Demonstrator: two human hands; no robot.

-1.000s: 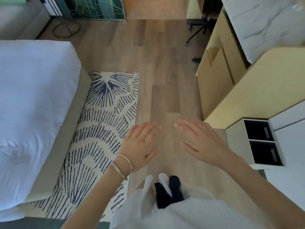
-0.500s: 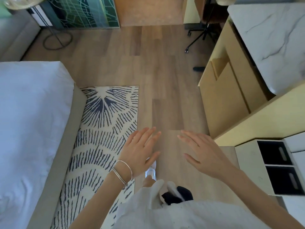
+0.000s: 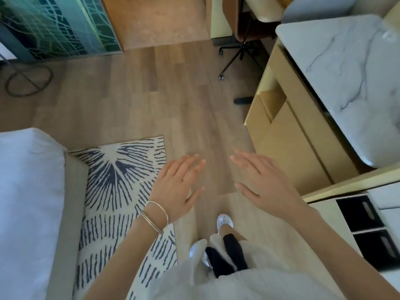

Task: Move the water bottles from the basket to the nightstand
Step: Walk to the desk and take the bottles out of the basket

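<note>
Left hand (image 3: 175, 189) and right hand (image 3: 266, 185) held palm-down over light wood plank floor (image 3: 173, 94), fingers (image 3: 190, 163) straight, spread, gripping nothing; thin silver bangles (image 3: 154, 216) on left wrist; water bottles' whereabouts cannot be told from this view

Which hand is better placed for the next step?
Neither yet: left hand and right hand hover open, empty, over the floor; no basket or bottle in view. Left is nearer the bed.

Bed (image 3: 28, 202) partly beyond left edge
</note>
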